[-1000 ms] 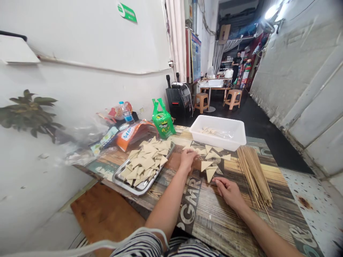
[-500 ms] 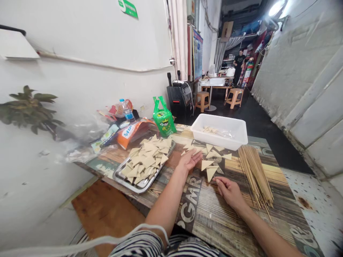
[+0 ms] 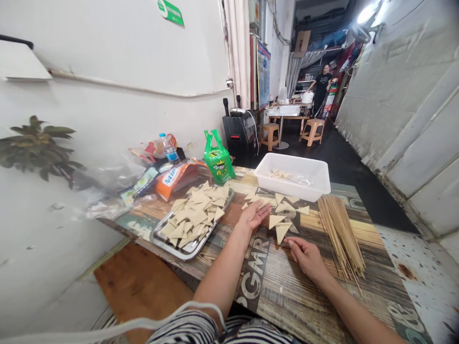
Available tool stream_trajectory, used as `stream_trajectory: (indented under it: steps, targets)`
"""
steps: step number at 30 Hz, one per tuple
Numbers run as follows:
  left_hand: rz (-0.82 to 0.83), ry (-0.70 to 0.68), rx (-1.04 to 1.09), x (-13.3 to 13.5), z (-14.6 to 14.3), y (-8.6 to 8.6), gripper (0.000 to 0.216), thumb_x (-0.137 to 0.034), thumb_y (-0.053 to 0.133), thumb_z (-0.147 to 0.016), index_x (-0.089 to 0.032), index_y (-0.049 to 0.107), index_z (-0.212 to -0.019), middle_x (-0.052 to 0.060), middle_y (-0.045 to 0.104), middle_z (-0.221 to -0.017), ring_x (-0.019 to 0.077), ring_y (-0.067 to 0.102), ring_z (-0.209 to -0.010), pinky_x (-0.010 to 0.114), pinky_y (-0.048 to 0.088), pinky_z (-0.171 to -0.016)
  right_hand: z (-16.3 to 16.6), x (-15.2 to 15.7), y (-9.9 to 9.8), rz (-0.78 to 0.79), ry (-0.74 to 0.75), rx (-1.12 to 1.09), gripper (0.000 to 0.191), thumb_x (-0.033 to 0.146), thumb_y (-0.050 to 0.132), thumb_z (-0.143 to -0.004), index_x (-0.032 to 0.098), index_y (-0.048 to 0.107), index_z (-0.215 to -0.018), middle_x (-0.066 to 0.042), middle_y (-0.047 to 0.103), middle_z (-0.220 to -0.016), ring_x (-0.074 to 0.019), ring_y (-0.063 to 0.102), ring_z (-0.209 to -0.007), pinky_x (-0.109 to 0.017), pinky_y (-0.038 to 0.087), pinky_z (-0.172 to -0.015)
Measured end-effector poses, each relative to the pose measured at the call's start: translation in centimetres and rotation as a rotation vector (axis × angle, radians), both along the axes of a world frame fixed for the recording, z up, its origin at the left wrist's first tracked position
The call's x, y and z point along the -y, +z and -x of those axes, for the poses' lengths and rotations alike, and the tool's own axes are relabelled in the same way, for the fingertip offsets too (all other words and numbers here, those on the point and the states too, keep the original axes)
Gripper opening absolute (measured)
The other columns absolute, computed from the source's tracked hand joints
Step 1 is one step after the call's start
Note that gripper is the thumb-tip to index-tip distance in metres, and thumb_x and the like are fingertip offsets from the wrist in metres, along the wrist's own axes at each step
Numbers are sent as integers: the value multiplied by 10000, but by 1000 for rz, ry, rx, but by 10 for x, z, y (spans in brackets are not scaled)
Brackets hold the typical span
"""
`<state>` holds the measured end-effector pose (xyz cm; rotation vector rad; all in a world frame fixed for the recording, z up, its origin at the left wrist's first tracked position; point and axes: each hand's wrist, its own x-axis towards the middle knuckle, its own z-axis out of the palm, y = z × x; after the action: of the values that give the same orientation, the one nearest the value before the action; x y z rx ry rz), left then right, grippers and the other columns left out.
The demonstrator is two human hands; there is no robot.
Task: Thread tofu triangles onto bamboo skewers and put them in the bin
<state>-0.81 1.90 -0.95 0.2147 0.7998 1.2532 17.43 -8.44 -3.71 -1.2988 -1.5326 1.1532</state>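
My left hand (image 3: 253,215) lies palm up on the wooden table (image 3: 287,291), fingers stretched out, holding nothing, next to loose pale triangular slices (image 3: 279,224). My right hand (image 3: 304,255) rests on the table just below those triangles, fingers curled down with the tips near one slice. A metal tray (image 3: 186,248) heaped with more triangles stands left of my left hand. A bundle of bamboo skewers (image 3: 339,229) lies to the right of my right hand.
A white plastic tub (image 3: 294,177) with a few slices stands behind the triangles. A green bag (image 3: 218,160), snack packets and a bottle (image 3: 168,148) crowd the back left by the wall. A person (image 3: 322,88) stands far down the passage near stools and a table.
My left hand turned from palm down on the triangles to palm up with fingers open. My right hand has stayed in place. The distant person shifted slightly.
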Motion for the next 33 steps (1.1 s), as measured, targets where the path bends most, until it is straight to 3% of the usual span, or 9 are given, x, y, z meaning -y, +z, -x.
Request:
stream_trajectory:
  steps: [15, 21, 27, 33]
  targets:
    - [-36, -60, -49, 2, -6, -4, 102, -91, 574, -751, -122, 495, -809, 150, 647, -903, 218, 636, -857, 330, 513, -748, 1, 0, 2, -4, -9, -18, 418, 467, 470, -773, 95, 616, -899, 63, 374, -430, -84, 334, -408, -205, 268, -425]
    - [-39, -64, -50, 8, -15, -1, 136, -79, 581, -733, -136, 490, -817, 115, 655, -830, 197, 646, -787, 325, 520, -690, 2, 0, 2, 3, -20, -26, 435, 475, 462, -774, 91, 608, -919, 67, 351, -433, -80, 313, -404, -197, 243, -404]
    - [-14, -46, -92, 10, -15, 5, 199, -289, 601, -747, -140, 551, -870, 81, 661, -788, 173, 639, -664, 329, 529, -611, 0, -1, 0, -10, -12, -24, 430, 470, 465, -778, 95, 612, -929, 68, 349, -438, -78, 311, -407, -197, 241, -410]
    - [-49, -16, -161, 7, -13, -1, 209, -231, 646, -706, -145, 569, -880, 59, 664, -796, 165, 640, -662, 296, 530, -587, 1, 0, 0, -21, 0, -15, 420, 472, 456, -787, 104, 616, -914, 63, 359, -451, -81, 324, -420, -198, 250, -417]
